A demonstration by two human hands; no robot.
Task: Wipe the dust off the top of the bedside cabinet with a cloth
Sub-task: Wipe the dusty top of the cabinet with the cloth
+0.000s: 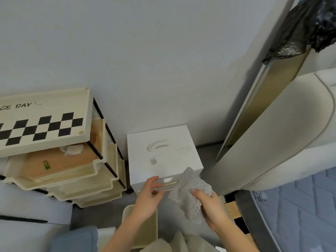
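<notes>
Seen from above, a person's two bare forearms are reaching forward toward a white cabinet (164, 151) standing against the wall, between a cream drawer rack (60, 153) and a bed (294, 206). The right hand (211, 206) is gripping a crumpled grey cloth (190, 195), holding it in front of the cabinet's front edge. The left hand (148, 196) is hovering beside the cloth, fingers loosely curled, holding nothing. Smudges are showing in the dust on the cabinet top.

Pale grey wall (145, 60) filling the upper view. Cream storage trolley (54, 142) with checkered top standing left. Padded cream headboard (281, 142) leaning right, blue quilted mattress (300, 206) lying below it. Black plastic bag (305, 28) hanging top right. Grey floor (101, 210) showing below.
</notes>
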